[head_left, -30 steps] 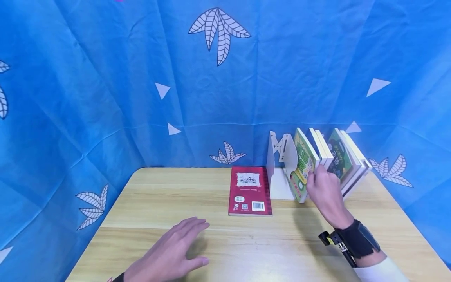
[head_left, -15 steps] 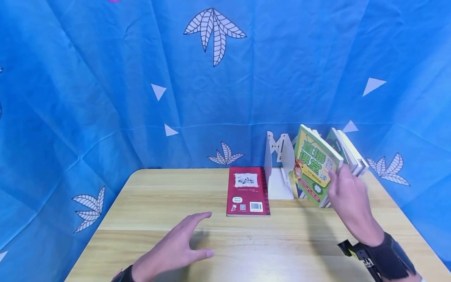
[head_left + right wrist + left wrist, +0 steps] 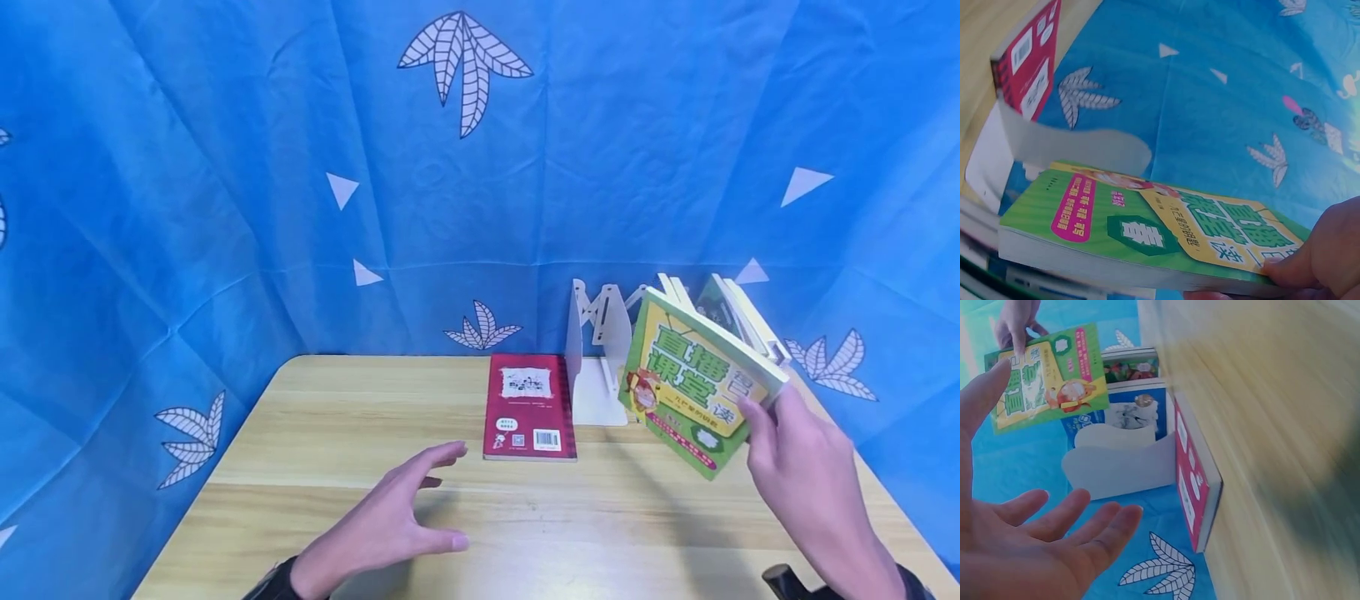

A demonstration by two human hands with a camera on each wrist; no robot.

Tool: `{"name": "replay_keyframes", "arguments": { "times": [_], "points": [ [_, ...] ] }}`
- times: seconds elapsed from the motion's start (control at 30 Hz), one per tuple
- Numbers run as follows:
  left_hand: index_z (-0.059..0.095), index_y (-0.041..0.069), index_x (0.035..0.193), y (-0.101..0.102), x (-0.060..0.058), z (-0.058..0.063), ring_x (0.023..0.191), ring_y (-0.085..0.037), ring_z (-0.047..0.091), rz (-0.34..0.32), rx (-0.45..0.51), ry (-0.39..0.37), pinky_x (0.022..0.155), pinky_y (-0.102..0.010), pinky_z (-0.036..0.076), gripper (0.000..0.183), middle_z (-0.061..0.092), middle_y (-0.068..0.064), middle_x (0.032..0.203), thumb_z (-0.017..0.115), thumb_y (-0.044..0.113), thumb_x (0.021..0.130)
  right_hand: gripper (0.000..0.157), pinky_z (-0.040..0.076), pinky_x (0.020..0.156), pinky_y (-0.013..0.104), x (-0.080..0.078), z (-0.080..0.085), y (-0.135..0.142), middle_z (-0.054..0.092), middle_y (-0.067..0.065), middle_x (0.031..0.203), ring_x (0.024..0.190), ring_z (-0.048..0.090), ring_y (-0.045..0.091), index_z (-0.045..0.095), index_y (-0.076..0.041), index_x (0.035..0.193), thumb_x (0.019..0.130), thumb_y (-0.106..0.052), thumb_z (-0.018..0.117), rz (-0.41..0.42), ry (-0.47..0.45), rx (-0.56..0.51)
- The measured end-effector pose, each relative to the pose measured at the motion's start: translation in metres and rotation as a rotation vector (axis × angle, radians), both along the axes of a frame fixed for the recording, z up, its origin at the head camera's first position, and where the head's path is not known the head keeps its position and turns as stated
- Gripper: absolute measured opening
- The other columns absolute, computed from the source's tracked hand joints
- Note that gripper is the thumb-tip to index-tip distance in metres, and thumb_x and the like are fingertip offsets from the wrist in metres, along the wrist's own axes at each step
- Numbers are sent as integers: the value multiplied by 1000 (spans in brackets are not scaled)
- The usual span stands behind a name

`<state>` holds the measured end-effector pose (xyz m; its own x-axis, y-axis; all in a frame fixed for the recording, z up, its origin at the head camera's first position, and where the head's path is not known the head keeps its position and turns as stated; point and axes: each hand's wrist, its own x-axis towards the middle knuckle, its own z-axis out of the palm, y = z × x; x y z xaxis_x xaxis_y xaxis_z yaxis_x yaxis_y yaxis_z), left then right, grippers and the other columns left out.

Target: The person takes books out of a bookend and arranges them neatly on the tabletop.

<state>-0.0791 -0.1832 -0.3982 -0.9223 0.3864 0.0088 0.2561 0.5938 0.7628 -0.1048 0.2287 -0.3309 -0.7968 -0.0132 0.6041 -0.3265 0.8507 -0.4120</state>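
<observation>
My right hand point(image 3: 813, 475) grips a green and yellow book point(image 3: 693, 383) by its near right corner, thumb on the front cover. The book is tilted and held up off the table, in front of the other books. In the right wrist view the thumb point(image 3: 1297, 269) presses the cover of the same book point(image 3: 1166, 231). My left hand point(image 3: 386, 517) hovers over the table at the front left, fingers spread and slightly bent, holding nothing. A red book point(image 3: 531, 408) lies flat, back cover up, beside a white metal bookend point(image 3: 600, 392).
Several upright books point(image 3: 750, 321) lean in the rack at the back right, partly hidden by the held book. A blue cloth point(image 3: 450, 200) with white leaves hangs behind the wooden table point(image 3: 360, 417).
My right hand has pulled the green book out of the row, toward me and to the right. My left hand has shifted slightly right, thumb and fingers apart.
</observation>
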Motion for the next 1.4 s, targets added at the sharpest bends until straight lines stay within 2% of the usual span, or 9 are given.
{"name": "replay_keyframes", "arguments": {
  "times": [0.1,0.2,0.33,0.43,0.67,0.83,1.0,1.17,1.4],
  "points": [
    [32,35,141,4,-1,3,121,-11,43,-4,27,1,93,-40,48,88,41,12,141,78,56,69,29,30,30,26,7,-1,-4,66,29,91,52,60,27,50,1,123,95,-6,54,35,-28,-28],
    [32,33,142,8,-2,6,121,-12,43,-22,60,13,93,-38,48,89,41,11,141,78,54,70,32,42,34,27,12,-3,-8,65,30,97,70,66,40,50,-2,125,94,-4,56,72,-54,-48],
    [31,31,143,14,-1,8,122,-15,43,-52,123,19,93,-36,48,87,42,7,141,78,50,73,27,55,49,31,17,-9,-16,66,28,97,73,67,34,52,-3,121,94,-5,56,146,-114,-83],
    [31,33,143,19,-1,9,124,-17,42,-67,164,15,93,-36,48,85,42,4,142,78,47,74,21,57,56,31,19,-15,-25,68,24,95,74,68,29,55,-3,115,94,-4,56,210,-151,-113],
    [32,35,143,33,-2,11,124,-15,43,-67,231,-2,94,-35,48,80,44,7,140,77,44,77,14,56,56,25,22,-25,-45,71,11,92,75,67,14,59,-8,108,95,-5,56,335,-201,-140],
    [35,35,142,42,-4,8,125,-14,44,-76,273,-12,96,-35,46,72,46,7,139,74,41,81,15,55,55,24,24,-30,-54,71,0,88,73,63,5,59,-13,107,94,-6,57,410,-247,-171],
    [44,27,136,52,-8,3,120,-17,49,-127,335,5,96,-35,46,54,55,4,130,68,30,87,17,55,61,24,26,-32,-62,71,-2,94,79,64,6,59,-15,113,97,-13,54,491,-374,-226],
    [54,22,127,59,-7,0,96,-13,63,-105,357,-29,81,-27,54,40,67,4,111,65,32,89,22,56,65,28,27,-31,-68,69,0,102,85,64,8,57,-15,118,100,-25,50,545,-543,-281],
    [57,20,125,61,-5,0,93,-17,66,-85,467,-118,78,-29,55,35,69,0,109,63,26,91,22,56,66,27,26,-32,-70,69,2,103,87,65,10,56,-15,120,100,-24,49,577,-533,-307]
  ]
}}
